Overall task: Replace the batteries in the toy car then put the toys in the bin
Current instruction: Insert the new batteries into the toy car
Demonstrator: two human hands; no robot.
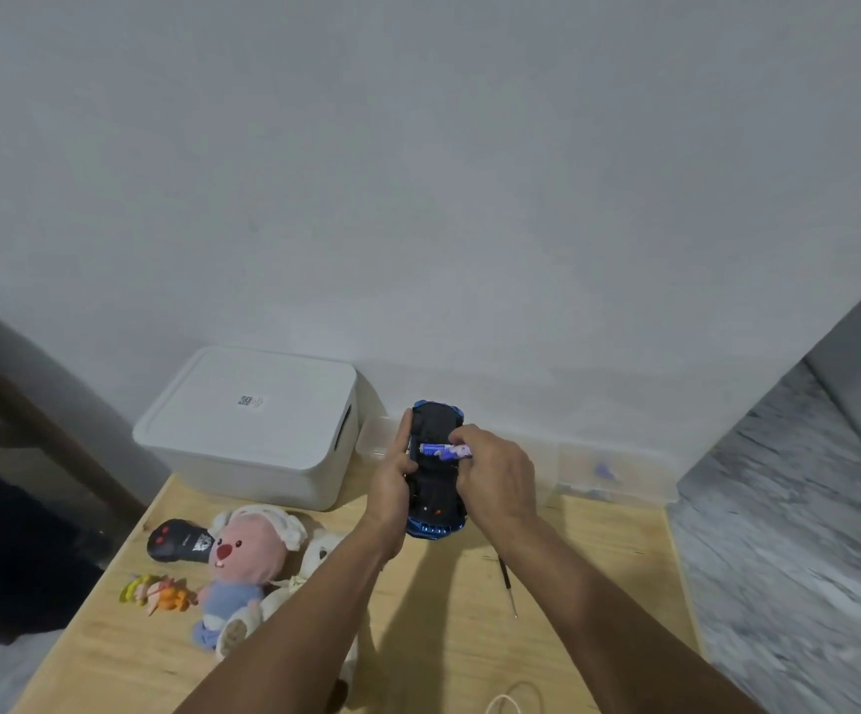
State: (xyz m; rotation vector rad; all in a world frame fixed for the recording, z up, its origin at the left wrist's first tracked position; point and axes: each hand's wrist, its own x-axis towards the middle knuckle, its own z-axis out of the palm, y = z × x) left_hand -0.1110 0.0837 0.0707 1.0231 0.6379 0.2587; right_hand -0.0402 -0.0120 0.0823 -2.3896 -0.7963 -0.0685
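A blue toy car (436, 507) is held upside down above the wooden table, its dark underside facing me. My left hand (395, 487) grips the car along its left side. My right hand (495, 476) pinches a blue and purple battery (444, 450) lying crosswise over the car's underside. A white bin (248, 430) with its lid on stands at the table's back left. A pink plush doll (243, 564), a white plush (315, 559) partly hidden by my left arm, a black remote control (178, 541) and a small colourful toy (158, 594) lie at the left.
A thin screwdriver (508, 584) lies on the wooden table (469, 636) right of my arms. A clear plastic box (619, 474) stands by the wall at the back right. A white cord (513, 700) loops at the front edge. The table drops off on both sides.
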